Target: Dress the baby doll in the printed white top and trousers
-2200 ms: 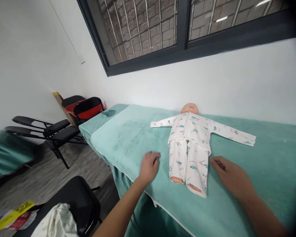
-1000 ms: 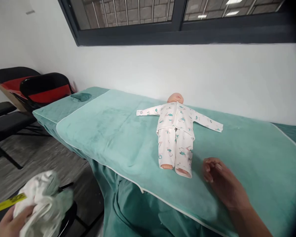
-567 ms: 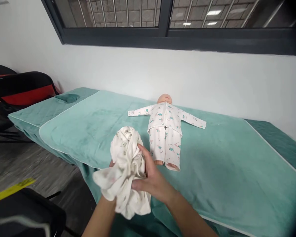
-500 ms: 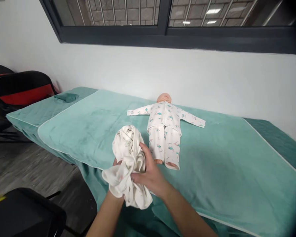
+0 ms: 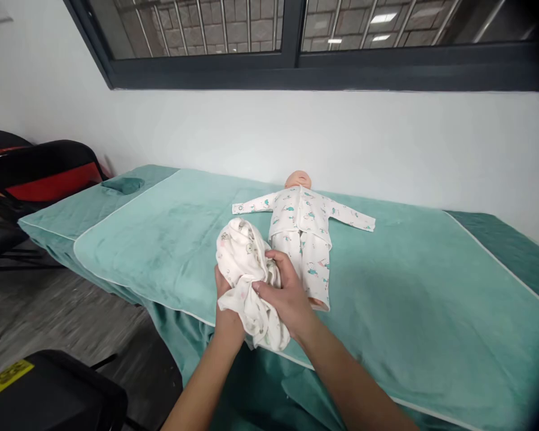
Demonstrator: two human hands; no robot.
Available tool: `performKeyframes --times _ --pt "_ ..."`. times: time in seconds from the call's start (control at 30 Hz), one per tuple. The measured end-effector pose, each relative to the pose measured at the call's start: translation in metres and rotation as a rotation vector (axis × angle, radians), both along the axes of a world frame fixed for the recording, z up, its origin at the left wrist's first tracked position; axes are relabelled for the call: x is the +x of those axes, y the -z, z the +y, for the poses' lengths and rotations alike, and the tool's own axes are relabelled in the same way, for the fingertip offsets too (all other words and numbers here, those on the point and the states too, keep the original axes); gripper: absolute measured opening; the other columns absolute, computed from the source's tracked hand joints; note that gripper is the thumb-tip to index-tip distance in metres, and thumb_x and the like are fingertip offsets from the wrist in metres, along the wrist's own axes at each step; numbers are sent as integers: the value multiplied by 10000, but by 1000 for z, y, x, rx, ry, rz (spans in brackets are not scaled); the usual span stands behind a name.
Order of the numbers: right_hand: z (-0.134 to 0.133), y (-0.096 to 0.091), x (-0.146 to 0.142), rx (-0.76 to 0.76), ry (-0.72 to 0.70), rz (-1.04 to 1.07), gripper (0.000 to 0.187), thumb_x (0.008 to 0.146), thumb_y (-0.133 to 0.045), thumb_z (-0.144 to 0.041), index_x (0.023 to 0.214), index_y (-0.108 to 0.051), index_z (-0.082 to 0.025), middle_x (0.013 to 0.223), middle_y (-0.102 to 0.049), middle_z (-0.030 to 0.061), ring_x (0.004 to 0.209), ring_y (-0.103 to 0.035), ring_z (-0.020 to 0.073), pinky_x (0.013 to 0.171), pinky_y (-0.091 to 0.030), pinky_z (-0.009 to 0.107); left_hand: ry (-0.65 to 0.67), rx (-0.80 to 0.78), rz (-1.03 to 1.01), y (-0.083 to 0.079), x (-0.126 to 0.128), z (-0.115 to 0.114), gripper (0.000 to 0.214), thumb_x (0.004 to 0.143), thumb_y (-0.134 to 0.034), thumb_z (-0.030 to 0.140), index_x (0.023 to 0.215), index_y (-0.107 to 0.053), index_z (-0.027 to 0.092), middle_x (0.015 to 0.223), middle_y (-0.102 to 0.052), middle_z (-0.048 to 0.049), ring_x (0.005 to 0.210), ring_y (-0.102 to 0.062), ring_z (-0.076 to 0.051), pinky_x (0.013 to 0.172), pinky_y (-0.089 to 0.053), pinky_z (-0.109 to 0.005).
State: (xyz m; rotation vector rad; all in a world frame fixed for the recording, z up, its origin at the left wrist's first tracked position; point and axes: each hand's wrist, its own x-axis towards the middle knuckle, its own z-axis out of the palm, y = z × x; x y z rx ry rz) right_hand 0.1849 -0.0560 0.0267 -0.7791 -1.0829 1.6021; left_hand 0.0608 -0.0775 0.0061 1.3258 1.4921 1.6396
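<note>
A bunched white cloth (image 5: pixel 240 248) with a small print is held up between my two hands, above the near edge of the bed. My left hand (image 5: pixel 227 308) supports it from the left and below, its fingers mostly hidden behind the fabric. From the right, my right hand (image 5: pixel 290 293) grips it, thumb in front and fingers curled over the top. Just beyond lies a baby doll (image 5: pixel 298 179) on its back, dressed in a white printed top (image 5: pixel 300 209) with arms spread and matching trousers (image 5: pixel 315 266). The cloth and my right hand cover part of one trouser leg.
A green cover (image 5: pixel 413 299) spreads over the bed, which stands against a white wall (image 5: pixel 386 143) under a dark-framed window (image 5: pixel 291 75). Black and red chairs (image 5: pixel 49 170) stand at the left. A black chair (image 5: pixel 58 392) with a yellow label is at the lower left.
Both hands have moved the cloth slightly to the right and up, closer to the doll's legs. The cloth is gathered more compactly, and its hanging end is higher. The view has shifted slightly.
</note>
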Motion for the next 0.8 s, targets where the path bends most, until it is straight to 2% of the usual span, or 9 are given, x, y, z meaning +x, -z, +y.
performKeyframes --times 0.17,0.23,0.3,0.37,0.47,0.53,0.63,0.7,0.8 --pt "-4 -12 43 3 134 -63 521 727 -825 -288 1182 -574 -317 1156 -664 -9 938 -644 198 744 -553 301 194 136 270 -8 4 -8 389 958 -591 320 1345 -625 309 1415 -542 -70 1350 -531 -270 1160 -463 -446" --pt "-5 -21 77 41 242 -104 582 671 -866 -317 1179 -581 -318 1132 -684 0 901 -660 216 717 -559 328 248 129 358 -5 -1 -12 401 978 -567 295 1376 -592 334 1425 -544 -62 1368 -514 -250 1166 -446 -432" --pt "-1 -31 120 127 439 -183 598 658 -873 -344 1185 -591 -338 1111 -702 23 866 -679 239 715 -564 381 231 71 387 1 -9 -12 384 994 -555 302 1375 -581 342 1404 -563 -52 1339 -535 -223 1144 -456 -407" --pt "9 -34 166 209 674 -346 567 656 -864 -351 1166 -619 -392 1129 -704 69 903 -692 286 741 -559 452 160 3 347 6 -16 -6 316 1001 -547 339 1309 -616 317 1347 -601 -46 1271 -576 -207 1107 -476 -390" --pt "33 -17 226 184 896 -865 460 665 -805 -416 1100 -668 -479 1231 -666 114 1102 -667 375 862 -510 572 42 -63 251 13 -20 14 264 991 -549 398 1186 -660 259 1248 -651 -50 1163 -622 -204 1045 -505 -380" --pt "50 4 256 202 827 -1035 371 628 -777 -430 990 -703 -461 1330 -604 137 1290 -576 419 995 -462 600 20 -83 237 16 -15 33 261 985 -543 397 1149 -669 237 1219 -668 -55 1142 -630 -207 1027 -512 -379" --pt "66 29 287 161 686 -1118 353 670 -741 -546 1011 -713 -458 1339 -616 139 1294 -579 447 1005 -484 636 82 -43 302 17 -3 68 259 989 -510 352 1147 -671 225 1205 -683 -64 1152 -628 -212 1031 -504 -391" --pt "70 29 301 182 620 -1213 442 667 -743 -620 1069 -722 -437 1345 -635 142 1238 -609 490 941 -512 693 132 28 367 12 8 95 257 994 -490 321 1145 -674 226 1197 -689 -67 1157 -627 -212 1041 -496 -400" --pt "71 4 302 204 610 -1416 420 684 -727 -675 1036 -735 -445 1239 -706 137 1030 -690 517 758 -553 708 167 146 451 -5 24 145 256 984 -487 265 1140 -686 229 1217 -693 -67 1187 -616 -212 1085 -474 -416"
